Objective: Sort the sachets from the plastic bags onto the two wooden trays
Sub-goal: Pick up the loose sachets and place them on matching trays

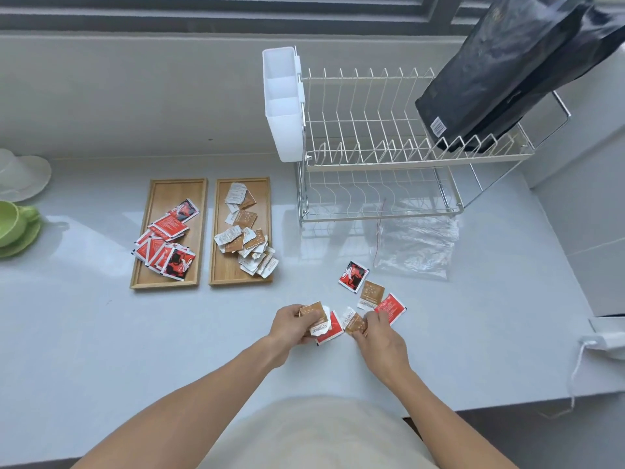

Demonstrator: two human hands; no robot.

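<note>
Two wooden trays lie side by side: the left tray [159, 194] carries several red sachets [169, 242], the right tray [263, 191] several brown-and-white sachets [245, 235]. On the counter in front of me my left hand [291, 324] grips brown-and-white sachets [316, 318] above a red sachet [329, 330]. My right hand [378, 336] pinches another brown sachet [353, 323]. Loose sachets lie just beyond: a red-black one [353, 276], a brown one [371, 294] and a red one [392, 308]. A clear plastic bag [417, 247] lies flat behind them.
A wire dish rack [378, 154] with a white holder [282, 99] and black bags [500, 72] stands at the back right. Green cup [12, 225] and white cup [20, 174] with saucers sit at the far left. A white charger with cable [605, 340] lies at the right edge.
</note>
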